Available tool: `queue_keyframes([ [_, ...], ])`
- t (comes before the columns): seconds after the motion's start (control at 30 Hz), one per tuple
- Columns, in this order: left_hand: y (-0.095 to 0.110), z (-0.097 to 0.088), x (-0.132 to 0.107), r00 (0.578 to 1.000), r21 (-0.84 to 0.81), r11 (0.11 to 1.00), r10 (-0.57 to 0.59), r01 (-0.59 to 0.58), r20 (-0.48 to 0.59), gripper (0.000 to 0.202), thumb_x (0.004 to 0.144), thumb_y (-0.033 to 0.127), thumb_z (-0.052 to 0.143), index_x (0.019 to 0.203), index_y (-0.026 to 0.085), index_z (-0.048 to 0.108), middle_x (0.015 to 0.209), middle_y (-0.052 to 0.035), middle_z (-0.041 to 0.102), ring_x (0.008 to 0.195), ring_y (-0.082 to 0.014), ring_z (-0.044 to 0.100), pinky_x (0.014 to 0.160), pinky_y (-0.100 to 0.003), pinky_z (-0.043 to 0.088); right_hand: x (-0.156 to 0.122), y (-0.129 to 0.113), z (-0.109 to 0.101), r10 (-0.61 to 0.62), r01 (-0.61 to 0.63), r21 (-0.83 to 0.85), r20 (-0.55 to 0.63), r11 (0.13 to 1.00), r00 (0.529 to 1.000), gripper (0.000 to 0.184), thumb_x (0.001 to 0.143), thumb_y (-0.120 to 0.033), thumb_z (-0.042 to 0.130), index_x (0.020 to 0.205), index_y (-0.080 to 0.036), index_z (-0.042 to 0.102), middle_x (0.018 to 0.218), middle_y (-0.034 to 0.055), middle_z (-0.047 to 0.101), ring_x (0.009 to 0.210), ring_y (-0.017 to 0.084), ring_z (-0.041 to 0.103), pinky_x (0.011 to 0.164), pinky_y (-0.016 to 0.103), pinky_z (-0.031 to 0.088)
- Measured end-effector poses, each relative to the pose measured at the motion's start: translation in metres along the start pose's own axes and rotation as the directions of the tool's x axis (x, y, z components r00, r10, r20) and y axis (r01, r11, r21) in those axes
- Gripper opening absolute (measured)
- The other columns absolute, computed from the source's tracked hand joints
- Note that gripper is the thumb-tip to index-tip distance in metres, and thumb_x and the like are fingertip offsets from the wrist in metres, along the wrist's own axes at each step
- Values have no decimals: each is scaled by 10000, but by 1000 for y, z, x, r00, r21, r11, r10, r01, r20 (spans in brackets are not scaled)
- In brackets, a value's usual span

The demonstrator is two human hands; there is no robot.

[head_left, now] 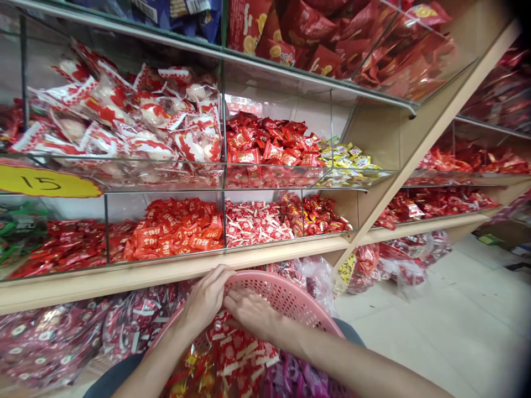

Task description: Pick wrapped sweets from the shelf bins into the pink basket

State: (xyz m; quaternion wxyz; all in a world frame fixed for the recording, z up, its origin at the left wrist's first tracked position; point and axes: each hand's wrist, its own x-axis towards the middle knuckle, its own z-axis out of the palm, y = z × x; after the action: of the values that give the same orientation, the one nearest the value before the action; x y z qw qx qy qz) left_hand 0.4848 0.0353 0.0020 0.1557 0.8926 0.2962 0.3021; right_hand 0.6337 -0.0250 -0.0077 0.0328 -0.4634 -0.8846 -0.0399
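A pink perforated plastic basket [298,301] stands low in front of me, between my legs. Inside it are red-and-white wrapped candies [244,351], purple-wrapped candies [290,376] and yellow-and-red wrapped ones [193,373]. My left hand [211,290] is closed over the far left part of the basket's rim. Just right of it, my right hand [251,312] lies inside the basket below the rim, above the red-and-white candies. Its fingers are curled against the inner wall near my left hand; whatever they hold is hidden.
Shelf bins ahead hold orange-red packets [174,229], small red-and-white candies [257,221], red packets [274,141] and clear-wrapped sweets [136,113]. The wooden shelf edge [282,251] runs just beyond the basket. Bagged stock [50,342] sits underneath; tiled floor [448,309] lies right.
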Motion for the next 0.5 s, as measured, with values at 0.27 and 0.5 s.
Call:
queue_keyframes([
  [0.27, 2, 0, 1, 1000, 10, 1000, -7, 7, -2, 402, 859, 67, 352, 1140, 223, 593, 1074, -57, 596, 1001, -187, 567, 878, -299, 462, -3, -1, 24, 16, -17, -20, -52, 1000, 999, 170, 889, -245, 515, 1028, -157, 559, 996, 78, 617, 940, 214, 571, 878, 365, 455],
  [0.5, 8, -9, 2, 999, 11, 1000, -5, 4, 38, 315, 894, 168, 410, 1070, 233, 662, 1018, -43, 637, 915, -159, 623, 820, -256, 496, -2, -8, 21, -1, 1, -1, -86, 1000, 996, 236, 888, -285, 515, 1063, -138, 575, 1055, 119, 601, 1020, 241, 533, 903, 409, 455],
])
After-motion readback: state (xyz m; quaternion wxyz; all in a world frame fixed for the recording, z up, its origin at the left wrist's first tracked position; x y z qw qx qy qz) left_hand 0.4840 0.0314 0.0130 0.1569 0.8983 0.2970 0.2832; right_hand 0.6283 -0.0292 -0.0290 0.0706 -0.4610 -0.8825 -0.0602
